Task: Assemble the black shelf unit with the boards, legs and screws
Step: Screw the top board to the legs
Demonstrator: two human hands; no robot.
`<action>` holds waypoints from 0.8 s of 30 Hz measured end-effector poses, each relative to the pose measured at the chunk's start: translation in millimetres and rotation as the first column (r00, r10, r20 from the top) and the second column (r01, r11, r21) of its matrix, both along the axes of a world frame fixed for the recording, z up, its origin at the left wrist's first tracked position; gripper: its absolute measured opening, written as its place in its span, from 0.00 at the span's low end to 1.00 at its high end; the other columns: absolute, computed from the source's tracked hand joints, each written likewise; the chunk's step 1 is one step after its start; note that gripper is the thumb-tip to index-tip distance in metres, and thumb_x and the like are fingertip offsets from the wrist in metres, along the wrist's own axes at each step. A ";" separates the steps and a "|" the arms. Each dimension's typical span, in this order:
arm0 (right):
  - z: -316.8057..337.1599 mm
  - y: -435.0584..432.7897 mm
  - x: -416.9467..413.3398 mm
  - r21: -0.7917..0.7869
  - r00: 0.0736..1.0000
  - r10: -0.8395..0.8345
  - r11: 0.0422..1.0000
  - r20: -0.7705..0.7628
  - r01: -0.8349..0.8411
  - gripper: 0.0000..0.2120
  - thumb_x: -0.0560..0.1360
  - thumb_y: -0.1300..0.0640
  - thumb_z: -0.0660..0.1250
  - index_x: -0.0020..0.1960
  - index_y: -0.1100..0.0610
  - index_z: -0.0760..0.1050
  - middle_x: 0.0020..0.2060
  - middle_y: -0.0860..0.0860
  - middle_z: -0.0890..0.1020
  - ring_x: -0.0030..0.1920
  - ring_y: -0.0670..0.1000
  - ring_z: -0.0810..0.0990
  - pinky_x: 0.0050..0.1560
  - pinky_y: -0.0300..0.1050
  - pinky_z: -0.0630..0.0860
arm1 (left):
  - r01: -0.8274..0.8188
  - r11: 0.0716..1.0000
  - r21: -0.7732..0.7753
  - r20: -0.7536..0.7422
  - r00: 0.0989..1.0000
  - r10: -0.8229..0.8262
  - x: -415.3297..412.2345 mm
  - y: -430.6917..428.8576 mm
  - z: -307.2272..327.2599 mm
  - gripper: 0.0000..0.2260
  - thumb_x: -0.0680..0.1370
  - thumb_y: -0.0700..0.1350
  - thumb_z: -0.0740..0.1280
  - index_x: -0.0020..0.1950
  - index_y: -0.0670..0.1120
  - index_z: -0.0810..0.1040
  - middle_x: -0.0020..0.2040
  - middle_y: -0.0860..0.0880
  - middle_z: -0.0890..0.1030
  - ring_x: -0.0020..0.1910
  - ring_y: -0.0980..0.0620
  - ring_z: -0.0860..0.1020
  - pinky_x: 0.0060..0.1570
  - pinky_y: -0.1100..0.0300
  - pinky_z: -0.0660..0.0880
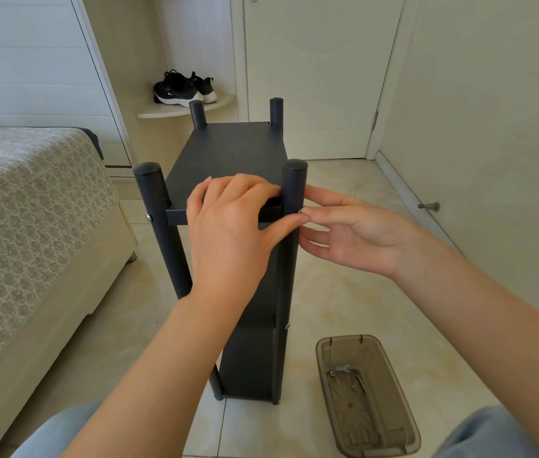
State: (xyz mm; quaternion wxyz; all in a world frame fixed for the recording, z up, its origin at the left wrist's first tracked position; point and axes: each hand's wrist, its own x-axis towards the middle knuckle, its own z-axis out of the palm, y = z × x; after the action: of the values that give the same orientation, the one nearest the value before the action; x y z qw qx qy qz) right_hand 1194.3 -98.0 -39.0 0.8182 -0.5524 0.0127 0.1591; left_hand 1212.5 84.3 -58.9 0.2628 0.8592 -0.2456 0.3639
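The black shelf unit (pixel 228 150) stands upright on the tiled floor, its top board set between round black legs. My left hand (pixel 231 223) grips the near edge of the top board beside the near right leg (pixel 294 183). My right hand (pixel 354 233) is on the outer side of that leg, its fingertips pinching a silver screw (pixel 302 211) at the leg where the board meets it. A silver screw head (pixel 148 217) shows on the near left leg (pixel 155 193). Two far legs rise above the board at the back.
A brown translucent plastic tray (pixel 324 358) lies on the floor at the lower right, holding a few small screws and a tool. A bed (pixel 30 206) is close on the left. A closed door and walls stand behind; black shoes (pixel 182 89) sit on a corner shelf.
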 end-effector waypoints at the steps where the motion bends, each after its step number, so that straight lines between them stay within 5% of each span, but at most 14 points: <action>1: -0.4 -0.2 0.6 0.000 1.000 0.003 1.000 -0.004 -0.003 0.25 0.70 0.63 0.71 0.66 0.51 0.78 0.61 0.52 0.80 0.57 0.52 0.78 0.63 0.45 0.73 | 0.009 1.000 0.001 -0.004 1.000 -0.009 -0.3 0.4 0.7 0.22 0.76 0.64 0.64 0.55 0.50 0.84 0.52 0.52 0.84 0.56 0.47 0.79 0.68 0.48 0.63; 6: 0.6 -3.9 4.3 0.054 0.998 -0.045 0.997 -0.040 0.047 0.21 0.72 0.58 0.70 0.65 0.53 0.79 0.56 0.54 0.82 0.54 0.54 0.81 0.62 0.48 0.75 | 0.018 1.000 -0.009 -0.034 0.999 -0.019 -4.3 0.8 3.8 0.19 0.77 0.62 0.65 0.55 0.50 0.84 0.53 0.53 0.83 0.57 0.48 0.79 0.70 0.48 0.62; 10: 2.3 10.4 8.7 -0.109 0.988 -0.157 0.981 0.016 0.157 0.20 0.78 0.55 0.67 0.68 0.60 0.75 0.58 0.61 0.82 0.51 0.56 0.81 0.59 0.53 0.78 | -0.027 0.999 -0.019 -0.060 0.998 0.026 -10.5 -5.6 4.0 0.16 0.76 0.60 0.64 0.56 0.51 0.83 0.52 0.55 0.83 0.60 0.51 0.78 0.75 0.47 0.57; 14: 8.0 29.5 9.2 -0.258 0.983 -0.140 0.952 0.120 0.167 0.11 0.81 0.55 0.62 0.54 0.58 0.81 0.39 0.54 0.85 0.39 0.51 0.85 0.45 0.48 0.80 | -0.082 0.996 0.027 -0.064 0.994 0.084 -14.4 -14.8 0.4 0.17 0.77 0.58 0.61 0.57 0.50 0.81 0.55 0.54 0.84 0.68 0.50 0.76 0.77 0.42 0.53; 19: 11.7 25.5 10.4 -0.258 0.985 -0.104 0.956 0.136 0.137 0.12 0.83 0.56 0.57 0.53 0.57 0.80 0.36 0.51 0.85 0.36 0.51 0.85 0.52 0.53 0.76 | -0.119 0.987 0.104 -0.016 0.993 0.121 -10.7 -10.3 -0.7 0.24 0.78 0.62 0.58 0.66 0.51 0.81 0.66 0.53 0.81 0.73 0.49 0.72 0.78 0.41 0.47; 24: 10.2 23.5 10.5 -0.244 0.992 -0.064 0.966 0.111 0.090 0.12 0.83 0.55 0.57 0.54 0.56 0.78 0.34 0.51 0.84 0.34 0.49 0.84 0.50 0.49 0.75 | -0.119 0.986 0.116 0.016 0.993 0.118 -9.1 -7.4 -4.6 0.24 0.80 0.61 0.57 0.66 0.51 0.81 0.65 0.53 0.81 0.70 0.48 0.74 0.77 0.40 0.51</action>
State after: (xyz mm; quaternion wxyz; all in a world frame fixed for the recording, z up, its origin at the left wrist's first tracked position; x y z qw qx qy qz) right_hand 1204.7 -74.4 -28.8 0.7478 -0.6568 0.0120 0.0960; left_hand 1203.4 77.0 -63.6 0.1890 0.8845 -0.2160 0.3677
